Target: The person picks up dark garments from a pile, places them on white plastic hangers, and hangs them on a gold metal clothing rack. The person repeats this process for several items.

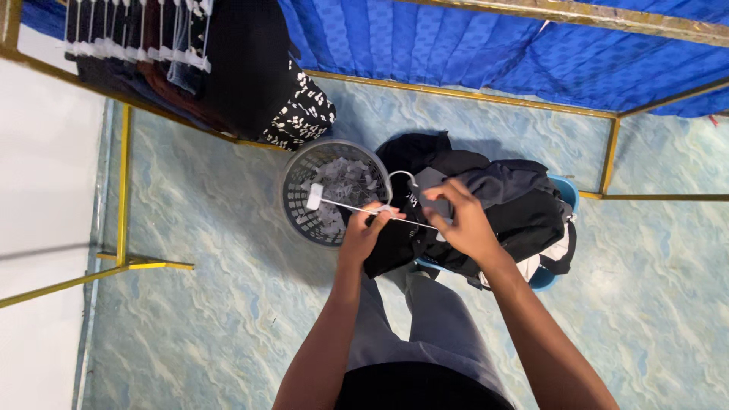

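My left hand (367, 228) grips the thin metal bar of a white clip hanger (343, 204), near its middle. One white clip sits at the bar's left end and the hook curves up above my hands. At the bar's right end my right hand (458, 216) pinches the other clip together with a black garment (402, 235) that hangs below my hands. Both hands are above a pile of dark clothes (509, 201) heaped in a blue tub (568, 193).
A grey perforated basket (298, 199) holding several white hangers stands on the blue marbled floor, left of the tub. Dark clothes hang on a yellow metal rail (121, 99) at the upper left. Blue pleated cloth (471, 45) covers the back. A white wall is on the left.
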